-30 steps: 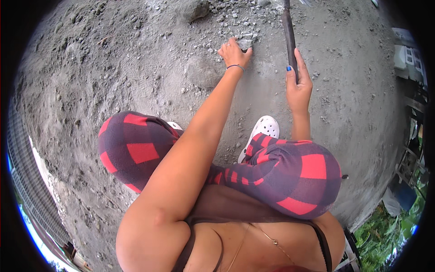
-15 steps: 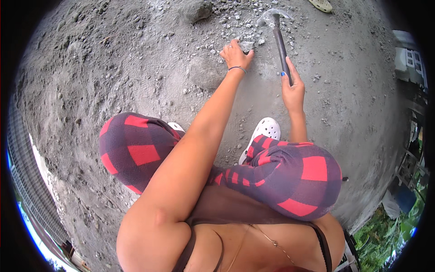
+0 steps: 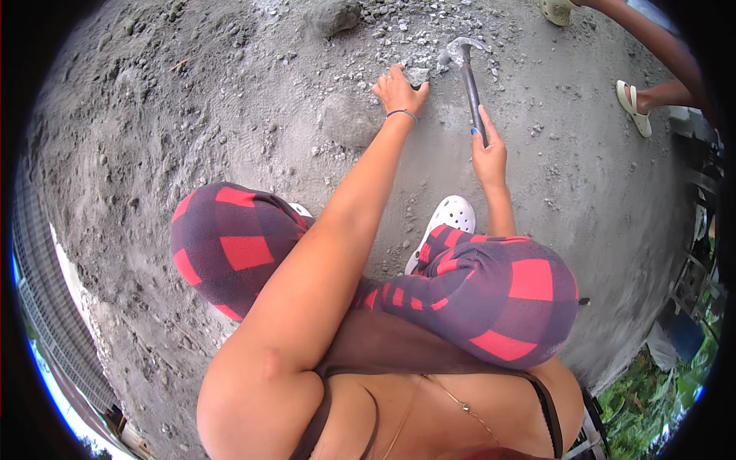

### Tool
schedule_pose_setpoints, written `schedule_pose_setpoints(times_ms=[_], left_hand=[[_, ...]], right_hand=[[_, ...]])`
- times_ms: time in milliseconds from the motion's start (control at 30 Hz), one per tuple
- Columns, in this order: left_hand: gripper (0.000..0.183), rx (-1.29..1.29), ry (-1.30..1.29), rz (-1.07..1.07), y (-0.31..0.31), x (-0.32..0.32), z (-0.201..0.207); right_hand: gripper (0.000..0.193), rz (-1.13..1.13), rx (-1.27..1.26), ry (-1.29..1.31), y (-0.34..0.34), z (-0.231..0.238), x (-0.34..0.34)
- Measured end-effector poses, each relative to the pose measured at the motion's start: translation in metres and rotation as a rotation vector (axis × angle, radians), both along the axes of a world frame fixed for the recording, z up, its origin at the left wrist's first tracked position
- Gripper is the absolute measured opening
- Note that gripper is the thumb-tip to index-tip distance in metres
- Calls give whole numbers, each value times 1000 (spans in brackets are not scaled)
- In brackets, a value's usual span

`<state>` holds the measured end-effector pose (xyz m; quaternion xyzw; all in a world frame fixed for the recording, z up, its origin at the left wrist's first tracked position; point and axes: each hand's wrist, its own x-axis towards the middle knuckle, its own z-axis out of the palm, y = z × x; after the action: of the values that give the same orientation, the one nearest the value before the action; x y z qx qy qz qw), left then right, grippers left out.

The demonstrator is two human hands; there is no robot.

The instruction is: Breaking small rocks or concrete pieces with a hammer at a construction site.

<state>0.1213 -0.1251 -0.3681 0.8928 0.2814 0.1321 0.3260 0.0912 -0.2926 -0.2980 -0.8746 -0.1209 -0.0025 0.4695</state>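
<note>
My right hand (image 3: 489, 157) is wrapped around the lower handle of a claw hammer (image 3: 471, 88). The hammer's grey, dusty metal head is at the far end, just right of the stone by my other hand. My left hand (image 3: 399, 92), arm stretched forward, grips a pale grey stone (image 3: 417, 75) between thumb and fingers at the ground. Pale rock chips (image 3: 414, 38) are scattered beyond it. A large rounded stone (image 3: 346, 121), half sunk in the dirt, lies just left of my left wrist.
Another dark rock (image 3: 333, 17) lies at the far side. On the far right stand a person's legs (image 3: 659, 38) in pale clogs (image 3: 635, 109). My own white clog (image 3: 447, 222) is between my knees. Plants (image 3: 644, 402) and a blue container (image 3: 685, 337) edge the lower right.
The hammer's head has come down and nearer, close beside the stone. My left hand stays on the stone. Another person's legs have come further into view at the upper right.
</note>
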Motion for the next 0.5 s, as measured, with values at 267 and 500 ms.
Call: schedule_pose_setpoints(times_ms=[267, 500], left_hand=[[53, 15, -55, 16, 0, 4, 3], [54, 36, -39, 18, 1, -1, 1]], right_hand=[[46, -27, -33, -178, 10, 25, -20], [45, 18, -88, 78, 5, -2, 13]])
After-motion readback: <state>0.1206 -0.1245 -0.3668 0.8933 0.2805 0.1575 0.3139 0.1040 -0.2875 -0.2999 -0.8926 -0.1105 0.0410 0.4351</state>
